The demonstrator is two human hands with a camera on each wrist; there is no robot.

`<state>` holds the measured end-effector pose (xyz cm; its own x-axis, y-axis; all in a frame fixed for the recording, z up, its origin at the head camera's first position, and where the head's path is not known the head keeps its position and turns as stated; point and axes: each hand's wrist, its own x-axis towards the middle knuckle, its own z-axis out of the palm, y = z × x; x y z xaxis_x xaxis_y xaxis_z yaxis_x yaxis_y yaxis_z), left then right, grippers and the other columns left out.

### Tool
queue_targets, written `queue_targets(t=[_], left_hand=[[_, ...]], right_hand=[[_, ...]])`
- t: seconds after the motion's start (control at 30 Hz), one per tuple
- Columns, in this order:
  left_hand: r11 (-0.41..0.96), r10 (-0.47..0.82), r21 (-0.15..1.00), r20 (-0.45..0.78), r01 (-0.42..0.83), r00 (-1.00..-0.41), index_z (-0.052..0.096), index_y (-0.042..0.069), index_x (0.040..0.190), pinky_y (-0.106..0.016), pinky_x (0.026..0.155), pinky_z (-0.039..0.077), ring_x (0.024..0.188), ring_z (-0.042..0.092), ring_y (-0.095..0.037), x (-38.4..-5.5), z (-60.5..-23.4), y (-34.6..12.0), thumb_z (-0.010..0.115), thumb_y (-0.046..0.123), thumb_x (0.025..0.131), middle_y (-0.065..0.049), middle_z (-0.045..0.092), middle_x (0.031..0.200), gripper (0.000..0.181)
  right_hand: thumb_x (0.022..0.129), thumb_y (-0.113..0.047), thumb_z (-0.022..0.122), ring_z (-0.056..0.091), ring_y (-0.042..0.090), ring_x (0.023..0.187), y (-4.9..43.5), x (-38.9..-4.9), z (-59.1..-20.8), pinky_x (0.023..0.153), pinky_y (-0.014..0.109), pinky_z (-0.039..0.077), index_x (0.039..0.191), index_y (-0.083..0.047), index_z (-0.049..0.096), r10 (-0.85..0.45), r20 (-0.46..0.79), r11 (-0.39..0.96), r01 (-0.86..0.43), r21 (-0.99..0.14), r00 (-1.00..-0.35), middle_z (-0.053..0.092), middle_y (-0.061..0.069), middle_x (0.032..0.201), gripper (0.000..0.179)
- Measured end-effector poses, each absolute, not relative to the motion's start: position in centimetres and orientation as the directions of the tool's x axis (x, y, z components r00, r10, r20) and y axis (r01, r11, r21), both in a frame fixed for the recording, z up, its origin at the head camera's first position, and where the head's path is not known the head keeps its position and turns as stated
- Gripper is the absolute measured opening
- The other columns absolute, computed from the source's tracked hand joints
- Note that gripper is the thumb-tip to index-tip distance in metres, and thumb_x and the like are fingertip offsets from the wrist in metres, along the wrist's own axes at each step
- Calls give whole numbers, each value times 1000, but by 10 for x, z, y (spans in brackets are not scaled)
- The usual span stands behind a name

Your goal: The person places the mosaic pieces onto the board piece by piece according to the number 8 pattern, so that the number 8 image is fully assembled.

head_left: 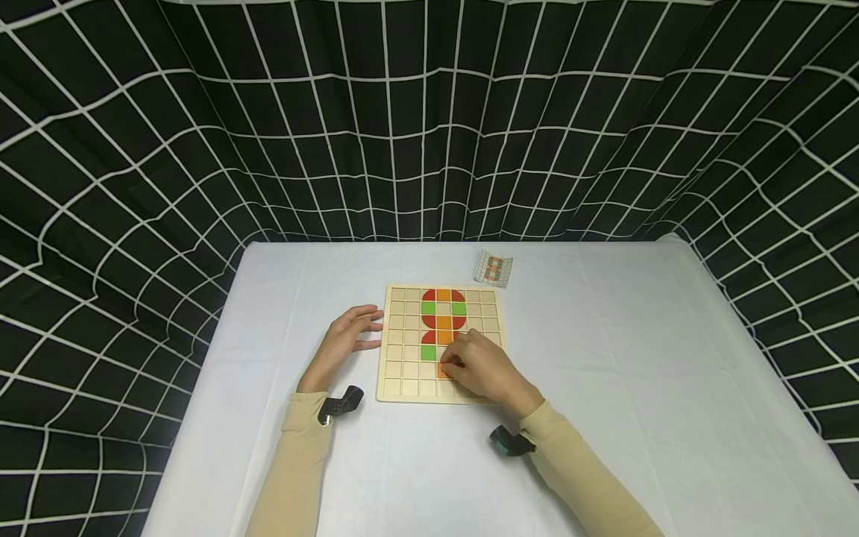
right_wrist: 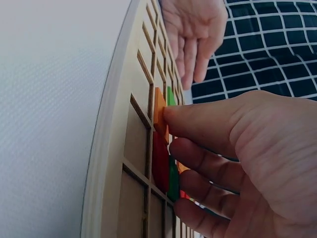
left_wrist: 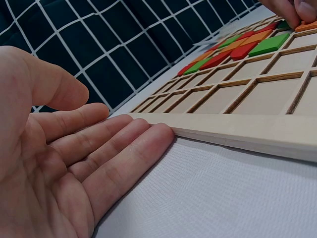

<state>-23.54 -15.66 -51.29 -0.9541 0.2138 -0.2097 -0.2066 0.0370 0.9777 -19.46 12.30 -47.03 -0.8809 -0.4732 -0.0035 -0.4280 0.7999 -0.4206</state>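
Note:
A wooden grid board lies on the table, with red, green and orange tiles set in its middle columns. My right hand is over the lower part of the board, thumb and index finger pinching an orange square tile at a cell. Right beside that tile is a red rounded tile. My left hand lies at the board's left side, palm turned inward and fingers nearly straight, fingertips at its edge. A green tile shows near the left column of the pattern. The right hand hides some lower right cells.
A small patterned card with a similar coloured figure on a grid lies behind the board. The white-covered table extends to both sides. A dark curtain with white grid lines surrounds the back and sides.

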Motion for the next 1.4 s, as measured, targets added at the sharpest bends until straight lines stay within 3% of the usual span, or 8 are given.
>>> queue_targets(t=[0.1, 0.13, 0.27, 0.47, 0.73, 0.97, 1.13, 1.4], left_hand=[[36, 211, 977, -212, -209, -954, 48, 6, 145, -35, 97, 63, 130, 56, -32, -235, -511, -156, 44, 21, 108, -14, 53, 149, 39], [37, 210, 977, -213, -210, -954, 48, 6, 145, -35, 97, 63, 130, 56, -32, -235, -511, -156, 44, 21, 108, -14, 53, 149, 40], [42, 208, 976, -219, -215, -953, 48, 6, 145, -35, 97, 63, 131, 56, -31, -235, -510, -155, 44, 21, 108, -14, 53, 149, 40], [48, 212, 976, -217, -211, -953, 47, 6, 146, -35, 98, 63, 131, 56, -32, -234, -511, -155, 44, 21, 108, -14, 53, 150, 41], [46, 206, 976, -216, -211, -954, 48, 6, 145, -35, 97, 63, 131, 56, -31, -234, -511, -155, 44, 22, 108, -13, 54, 149, 40], [47, 207, 977, -214, -209, -955, 47, 5, 146, -36, 98, 62, 132, 55, -33, -234, -511, -156, 44, 22, 108, -14, 53, 149, 41], [52, 200, 976, -218, -211, -955, 47, 6, 146, -36, 98, 62, 132, 56, -32, -234, -511, -156, 44, 22, 108, -14, 53, 149, 41], [37, 207, 975, -221, -218, -953, 47, 5, 146, -35, 97, 63, 131, 56, -33, -234, -512, -155, 45, 21, 108, -15, 53, 149, 41]], right_hand=[[89, -22, 78, 42, 10, 77, 122, -193, -469, 64, 22, 41, 92, -17, 76, -472, -3, 803, -428, -415, -882, 62, -10, 80, 6], [88, -22, 79, 43, 10, 78, 122, -192, -469, 70, 24, 47, 93, -17, 76, -472, -4, 804, -428, -413, -882, 61, -10, 80, 7], [85, -26, 82, 45, 12, 83, 122, -190, -466, 78, 31, 50, 99, -17, 74, -470, -18, 794, -414, -445, -882, 62, -7, 86, 19], [88, -26, 81, 54, 17, 93, 128, -188, -454, 79, 28, 50, 110, -14, 72, -487, -5, 724, -401, -561, -873, 66, -4, 98, 27], [94, -19, 73, 60, 26, 101, 145, -185, -429, 86, 44, 58, 115, -14, 70, -474, 32, 603, -351, -717, -880, 68, 5, 110, 22], [93, -15, 74, 57, 15, 94, 161, -185, -407, 79, 30, 56, 116, -18, 69, -432, 99, 616, -373, -694, -896, 68, 0, 111, 24], [93, -19, 74, 58, 17, 95, 171, -184, -396, 80, 39, 59, 119, -17, 67, -387, 106, 642, -350, -682, -916, 67, 0, 111, 27], [95, -20, 72, 58, 16, 95, 192, -177, -392, 79, 32, 56, 124, -17, 64, -299, 91, 684, -280, -674, -950, 66, 0, 108, 31]])
